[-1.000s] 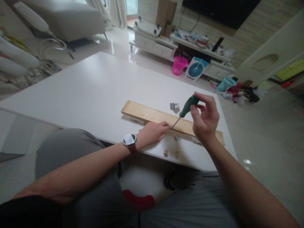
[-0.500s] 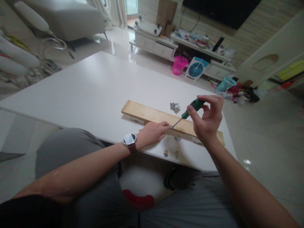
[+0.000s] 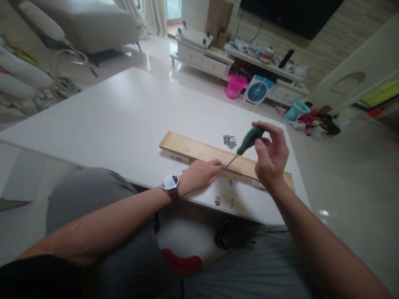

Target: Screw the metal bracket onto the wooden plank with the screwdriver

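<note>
A green-handled screwdriver (image 3: pixel 250 140) slants down to the left, its tip at a small metal piece (image 3: pixel 225 167) on the near edge of a wooden board (image 3: pixel 193 145). My right hand (image 3: pixel 272 151) has its fingers around the top of the handle, with the thumb drawn back. Pressed on the board beside the tip, my left hand (image 3: pixel 204 172) has its fingers closed against the metal piece, whose shape is mostly hidden. Several metal hinges (image 3: pixel 230 141) lie behind the board. A few screws (image 3: pixel 232 181) rest on the table in front of it.
The board lies on white supports (image 3: pixel 179 157) on a white table (image 3: pixel 124 112). Near the front edge are a small yellow-and-blue figure (image 3: pixel 217 201) and a little key-like item (image 3: pixel 232 202). Beyond stand a pink basket (image 3: pixel 236 86) and a box fan (image 3: pixel 258 90).
My right hand has shifted slightly left and its thumb has come back from the handle. The screwdriver stands a little steeper. My left hand stays in place.
</note>
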Tool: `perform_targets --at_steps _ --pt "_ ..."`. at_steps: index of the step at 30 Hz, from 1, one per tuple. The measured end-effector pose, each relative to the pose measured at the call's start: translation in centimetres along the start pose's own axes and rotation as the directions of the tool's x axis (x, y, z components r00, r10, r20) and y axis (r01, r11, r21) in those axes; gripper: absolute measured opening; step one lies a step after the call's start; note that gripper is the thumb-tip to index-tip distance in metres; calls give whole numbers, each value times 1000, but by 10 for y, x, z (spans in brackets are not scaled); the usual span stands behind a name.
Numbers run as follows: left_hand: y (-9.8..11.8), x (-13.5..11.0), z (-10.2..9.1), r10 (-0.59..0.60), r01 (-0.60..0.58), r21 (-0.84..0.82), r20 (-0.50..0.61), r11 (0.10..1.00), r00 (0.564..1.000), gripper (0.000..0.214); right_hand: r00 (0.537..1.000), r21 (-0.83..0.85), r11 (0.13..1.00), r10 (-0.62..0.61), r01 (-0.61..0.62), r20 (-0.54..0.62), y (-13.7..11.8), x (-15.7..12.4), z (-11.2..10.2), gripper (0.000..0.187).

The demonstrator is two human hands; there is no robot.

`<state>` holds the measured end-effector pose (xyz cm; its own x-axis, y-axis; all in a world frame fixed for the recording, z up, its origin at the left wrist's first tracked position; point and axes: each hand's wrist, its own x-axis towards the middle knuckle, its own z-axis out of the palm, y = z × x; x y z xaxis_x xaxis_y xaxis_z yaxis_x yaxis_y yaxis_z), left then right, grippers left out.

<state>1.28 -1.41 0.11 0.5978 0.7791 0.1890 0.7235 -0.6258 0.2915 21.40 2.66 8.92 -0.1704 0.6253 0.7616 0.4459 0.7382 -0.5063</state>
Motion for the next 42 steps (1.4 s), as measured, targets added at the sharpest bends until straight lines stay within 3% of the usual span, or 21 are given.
perform_targets --at_steps 6,12,18,23,28,33,38,42 --pt "-2 0 2 8 -8 1 -6 1000 1000 41 996 -36 997 -72 70 -59 1 1 -1 31" --pt "-2 0 4 12 -12 13 -21 1000 1000 40 1000 -4 1000 -19 19 20 0 0 0 33" --pt "-2 0 4 8 -9 -5 -18 1000 1000 41 995 -54 996 -71 68 -65 0 1 0 29" --pt "-2 0 4 7 -7 7 -17 1000 1000 40 1000 37 999 -21 21 2 -1 -1 0 30" --pt "-3 1 5 11 -11 -11 -7 1000 1000 39 994 -20 996 -90 89 -61 0 1 0 31" --pt "-1 2 -2 -3 4 -16 5 1000 1000 37 999 22 1000 -2 1 36 -7 0 -2 35" --pt "3 2 -12 -21 23 -49 36 999 999 34 999 -62 997 -44 42 -24 -13 1 -8 28" --pt "4 3 -14 -41 43 -87 27 995 999 37 1000 -73 997 -6 7 17 -14 -3 -16 35"
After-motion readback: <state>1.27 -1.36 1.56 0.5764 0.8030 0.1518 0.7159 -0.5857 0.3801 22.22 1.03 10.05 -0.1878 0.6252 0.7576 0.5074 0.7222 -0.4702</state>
